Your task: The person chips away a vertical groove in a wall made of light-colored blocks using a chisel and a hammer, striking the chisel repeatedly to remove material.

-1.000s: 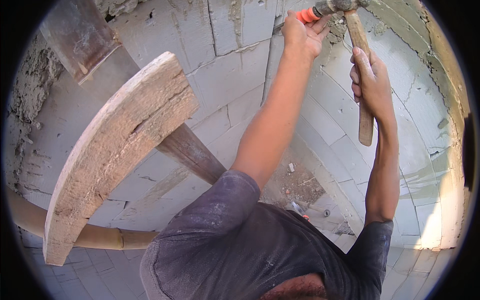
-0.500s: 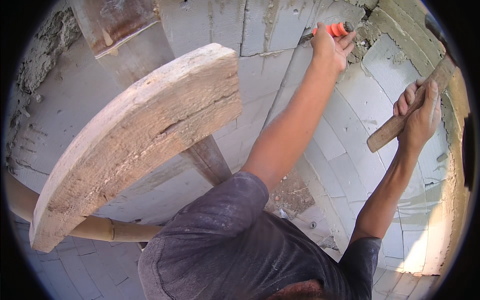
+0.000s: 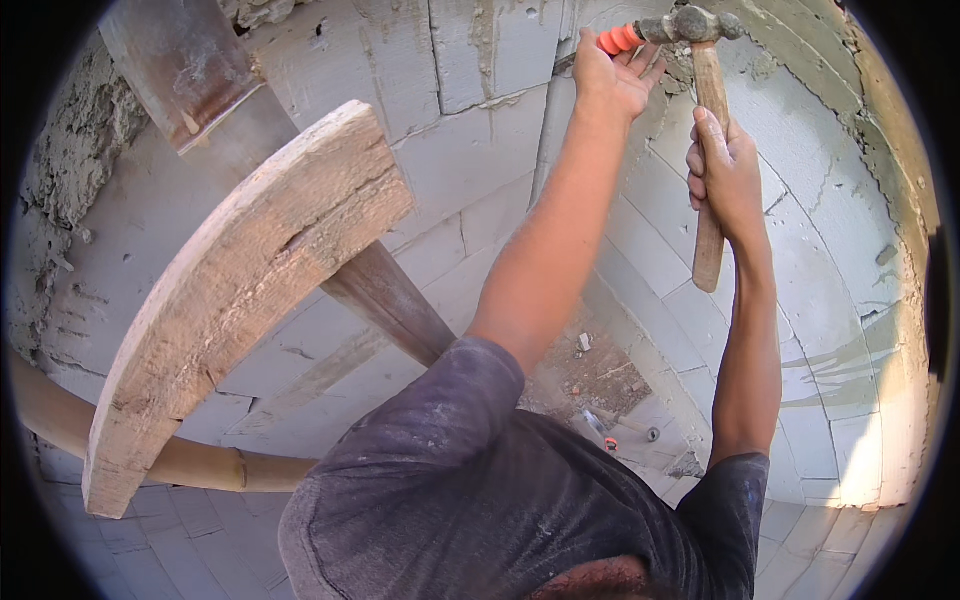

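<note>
High up toward the right, my left hand (image 3: 612, 88) has its thumb and palm around a chisel with a ribbed orange grip (image 3: 620, 39), some of its fingers stretched out. The chisel's tip is hidden behind the hand, against the upper wall. My right hand (image 3: 728, 175) is wrapped around the wooden handle of a ball-peen hammer (image 3: 709, 85), which stands nearly upright. Its metal head lies right at the chisel's dark butt end and seems to touch it.
Pale block walls (image 3: 480, 160) surround me, with rough mortar (image 3: 800, 50) at the upper right. A thick curved plank (image 3: 250, 280) juts in at left, over a brown beam (image 3: 390, 300) and a bamboo pole (image 3: 270, 470). Rubble (image 3: 600, 370) lies on the floor below.
The hammer has swung from the far right, leftward and up, to the chisel's butt end. Both hands and the plank sit differently in view, as the view itself has shifted.
</note>
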The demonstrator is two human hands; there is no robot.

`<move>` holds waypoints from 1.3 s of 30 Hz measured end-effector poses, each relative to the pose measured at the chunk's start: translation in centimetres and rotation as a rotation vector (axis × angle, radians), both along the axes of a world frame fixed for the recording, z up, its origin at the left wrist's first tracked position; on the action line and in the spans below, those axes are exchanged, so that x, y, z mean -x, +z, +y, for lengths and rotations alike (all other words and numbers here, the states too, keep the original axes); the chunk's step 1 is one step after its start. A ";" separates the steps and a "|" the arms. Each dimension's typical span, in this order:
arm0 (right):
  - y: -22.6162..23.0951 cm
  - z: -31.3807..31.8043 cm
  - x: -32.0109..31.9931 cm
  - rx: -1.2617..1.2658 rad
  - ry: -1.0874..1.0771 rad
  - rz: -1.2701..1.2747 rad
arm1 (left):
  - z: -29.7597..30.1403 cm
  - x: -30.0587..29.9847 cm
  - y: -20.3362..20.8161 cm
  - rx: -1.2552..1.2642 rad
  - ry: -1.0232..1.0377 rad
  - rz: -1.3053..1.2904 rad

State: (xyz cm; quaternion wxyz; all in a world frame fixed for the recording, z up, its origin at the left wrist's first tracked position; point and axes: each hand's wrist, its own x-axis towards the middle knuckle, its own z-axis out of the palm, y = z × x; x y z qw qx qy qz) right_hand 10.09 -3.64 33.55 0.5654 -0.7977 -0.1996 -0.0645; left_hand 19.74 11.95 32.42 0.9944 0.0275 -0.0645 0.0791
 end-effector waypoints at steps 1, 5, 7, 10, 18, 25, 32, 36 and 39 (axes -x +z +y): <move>-1.2 -0.2 -0.3 -0.052 -0.012 0.003 | 0.5 -0.1 0.3 0.015 0.015 0.040; -6.8 -3.1 3.7 -0.304 -0.063 0.181 | 1.3 -0.5 -0.6 0.075 -0.008 0.059; -9.3 -4.0 5.0 -0.391 -0.103 0.234 | 0.6 -0.8 -0.2 0.064 0.043 0.127; -13.5 -5.9 6.2 -0.483 -0.190 0.299 | -3.3 -0.3 -4.1 -0.223 0.212 0.308; -22.3 -9.4 10.4 -0.546 -0.286 0.664 | -7.2 7.6 -28.0 -0.935 0.063 0.922; -25.7 -9.8 12.2 -0.554 -0.402 0.741 | -4.3 7.0 -16.0 -1.057 0.270 0.504; -28.1 -9.5 12.5 -0.531 -0.355 0.773 | -2.3 5.2 -11.9 -1.133 0.353 0.380; -27.4 -9.1 12.1 -0.521 -0.312 0.801 | -2.7 4.0 -12.1 -1.142 0.456 0.548; -26.1 -9.0 11.8 -0.497 -0.293 0.783 | -3.5 3.5 -12.2 -1.090 0.489 0.572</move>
